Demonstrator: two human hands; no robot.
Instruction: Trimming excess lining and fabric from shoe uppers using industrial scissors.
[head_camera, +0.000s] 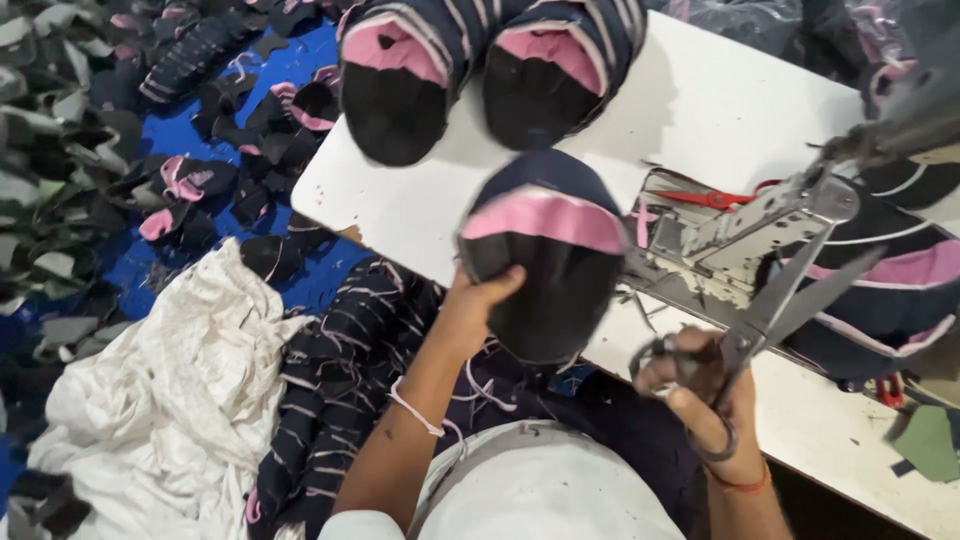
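My left hand (478, 305) grips a dark navy cap (548, 265) with a pink band by its lower edge, holding it up over the near edge of the white table (700, 100). My right hand (700, 400) holds a pair of metal scissors (775, 305), fingers through the handles, blades pointing up and to the right, blurred. The scissors sit to the right of the cap, apart from it. Two stacks of similar navy and pink caps (400, 70) (560, 60) rest on the table's far side.
A metal machine part (740, 235) stands on the table with red-handled scissors (715, 198) behind it. More caps (900, 280) lie at the right. White cloth (170, 400), striped navy pieces (340, 370) and scattered cap parts (200, 180) cover the blue floor at left.
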